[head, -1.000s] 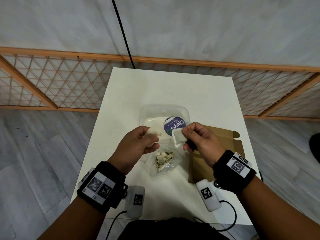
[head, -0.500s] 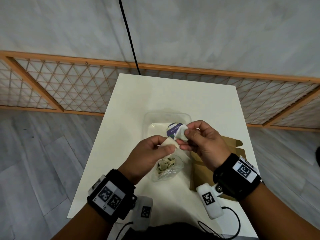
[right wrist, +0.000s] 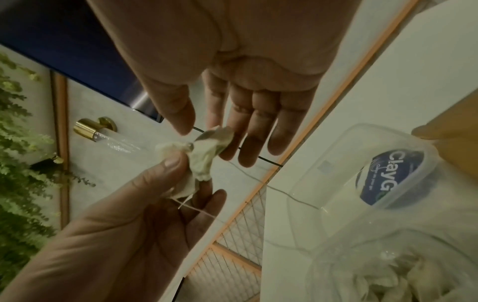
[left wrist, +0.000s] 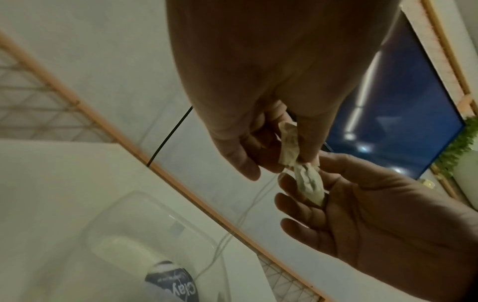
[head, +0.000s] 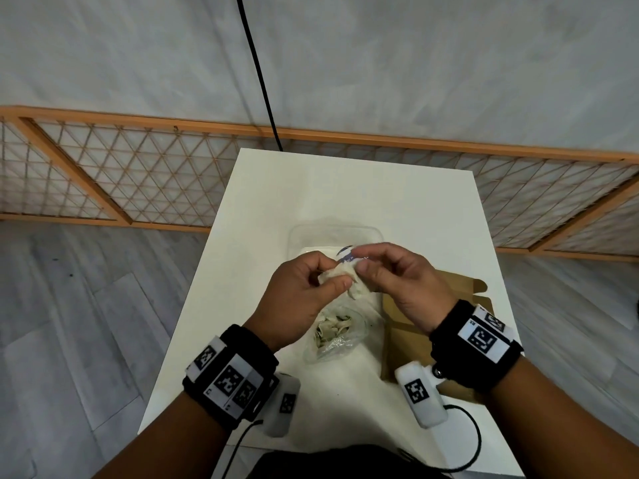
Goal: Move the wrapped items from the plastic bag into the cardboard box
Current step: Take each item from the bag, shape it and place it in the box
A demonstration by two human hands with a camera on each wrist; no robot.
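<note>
White crumpled paper-wrapped item [head: 349, 281] pinched between left hand [head: 304, 299] and right hand [head: 397, 281], above clear plastic bag [head: 337, 337].

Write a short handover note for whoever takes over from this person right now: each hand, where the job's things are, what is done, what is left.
Left hand: thumb and fingers pinch one end of a crumpled white wrapped item, held above the table.
Right hand: fingertips pinch the same item's other end.
Plastic bag: on the white table below the hands, more wrapped items still inside.
Cardboard box: open, to the right of the bag, mostly hidden by the right wrist; its contents cannot be seen.
A clear plastic tub stands behind the hands.
Done: one item lifted out.
Left: put it in the box, then move the rest.
</note>
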